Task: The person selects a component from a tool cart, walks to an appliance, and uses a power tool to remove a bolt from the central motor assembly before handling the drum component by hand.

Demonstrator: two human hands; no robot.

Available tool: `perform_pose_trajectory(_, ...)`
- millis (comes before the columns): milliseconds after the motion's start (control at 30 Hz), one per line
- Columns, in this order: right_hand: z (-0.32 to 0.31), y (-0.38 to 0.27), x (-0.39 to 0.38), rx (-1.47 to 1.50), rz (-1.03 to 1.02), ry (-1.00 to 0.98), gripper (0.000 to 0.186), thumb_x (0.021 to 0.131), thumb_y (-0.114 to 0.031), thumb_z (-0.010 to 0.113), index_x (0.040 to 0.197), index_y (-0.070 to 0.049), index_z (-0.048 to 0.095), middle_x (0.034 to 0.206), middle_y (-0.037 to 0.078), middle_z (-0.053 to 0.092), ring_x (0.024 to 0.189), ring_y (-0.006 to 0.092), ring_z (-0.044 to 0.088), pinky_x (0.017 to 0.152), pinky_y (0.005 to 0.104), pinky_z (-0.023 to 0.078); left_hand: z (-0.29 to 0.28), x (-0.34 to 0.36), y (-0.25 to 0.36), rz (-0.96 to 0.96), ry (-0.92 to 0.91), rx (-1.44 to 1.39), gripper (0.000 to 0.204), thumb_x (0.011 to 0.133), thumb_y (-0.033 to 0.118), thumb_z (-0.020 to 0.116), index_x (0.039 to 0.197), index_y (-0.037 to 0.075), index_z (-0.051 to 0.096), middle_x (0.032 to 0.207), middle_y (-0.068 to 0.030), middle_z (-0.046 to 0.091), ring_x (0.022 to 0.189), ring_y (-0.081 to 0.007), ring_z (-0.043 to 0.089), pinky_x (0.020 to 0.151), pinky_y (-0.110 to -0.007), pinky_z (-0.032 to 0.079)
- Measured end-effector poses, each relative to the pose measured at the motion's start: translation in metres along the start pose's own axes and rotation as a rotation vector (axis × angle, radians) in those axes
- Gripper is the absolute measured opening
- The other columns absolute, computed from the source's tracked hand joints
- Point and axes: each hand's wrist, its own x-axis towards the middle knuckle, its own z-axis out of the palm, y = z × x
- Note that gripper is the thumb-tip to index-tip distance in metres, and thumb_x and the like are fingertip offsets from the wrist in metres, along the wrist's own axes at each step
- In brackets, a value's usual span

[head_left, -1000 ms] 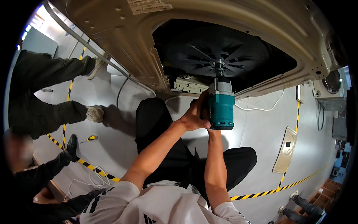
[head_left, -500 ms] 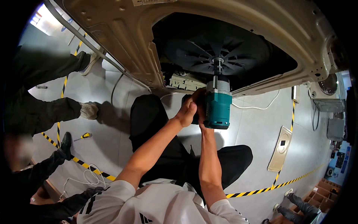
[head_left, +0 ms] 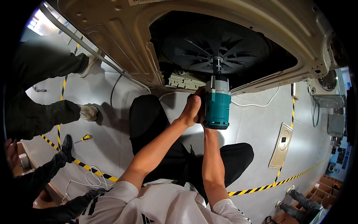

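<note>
Grey floor [head_left: 253, 130] runs under everything. Beige metal housing [head_left: 126, 56] fills the top, big opening in its face. Black ribbed disc [head_left: 186, 50] sits inside that opening. Beige panel [head_left: 278, 155] lies on the floor, right side. Teal power tool [head_left: 217, 110] is held off the floor in front of the opening, nose aimed in at the disc. Left hand [head_left: 192, 110] is closed on the tool's dark left side, thumb up. Right hand [head_left: 202, 113] is closed on it too, but the body hides most of it; can't tell how far the fingers wrap. Yellow-handled screwdriver [head_left: 86, 137] lies on the floor, left. Socket [head_left: 216, 69] on the nose is at disc centre; can't tell how deep it's seated.
</note>
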Motion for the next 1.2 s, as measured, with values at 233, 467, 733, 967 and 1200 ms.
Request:
perform_pose_trajectory(233,0.0,0.0,-0.002,-0.055,-0.059,0.025,0.022,0.082,-0.012,0.058,0.101,-0.004,0.053,0.092,0.007,0.054,0.083,0.0159,0.051,0.073,0.0283,0.044,0.003,-0.001,-0.004,-0.005,0.016,-0.013,0.069,0.088,0.06,0.023,0.114,-0.001,0.044,0.103,-0.0113,0.053,0.097,-0.0186,0.049,0.086,-0.031,0.036)
perform_pose_trajectory(467,-0.004,0.007,-0.008,0.0,0.016,0.017,0.023,0.081,-0.013,0.059,0.102,-0.003,0.053,0.093,0.008,0.055,0.083,0.019,0.052,0.072,0.0306,0.044,0.005,-0.004,-0.005,-0.013,0.024,-0.041,0.068,0.088,0.06,0.023,0.114,0.001,0.046,0.103,-0.0104,0.054,0.096,-0.0175,0.049,0.085,-0.03,0.037)
perform_pose_trajectory(733,-0.006,0.004,-0.013,-0.015,0.081,-0.051,0.035,0.084,-0.02,0.056,0.114,-0.002,0.048,0.105,0.008,0.054,0.094,0.0175,0.051,0.082,0.0293,0.043,-0.001,-0.01,-0.008,-0.095,-0.027,-0.069,0.086,0.081,0.071,0.023,0.132,0.001,0.028,0.119,-0.0086,0.046,0.107,-0.0175,0.045,0.092,-0.032,0.036)
perform_pose_trajectory(967,-0.006,0.019,-0.015,0.288,0.224,-0.052,0.037,0.08,-0.007,0.06,0.114,-0.004,0.046,0.105,0.006,0.053,0.093,0.0163,0.052,0.082,0.0282,0.045,0.004,0.001,0.013,-0.241,0.055,-0.385,0.07,0.087,0.062,0.025,0.121,0.004,0.041,0.113,-0.0092,0.051,0.102,-0.0184,0.048,0.089,-0.032,0.036)
perform_pose_trajectory(1200,-0.006,0.002,-0.011,-0.363,-0.126,-0.102,0.028,0.077,-0.003,0.062,0.104,-0.005,0.053,0.09,0.006,0.057,0.079,0.0153,0.055,0.069,0.027,0.046,-0.013,0.065,0.02,-0.379,0.143,-0.511,0.045,0.089,0.044,0.037,0.108,0.004,0.047,0.113,-0.0166,0.054,0.108,-0.0248,0.05,0.096,-0.037,0.035)
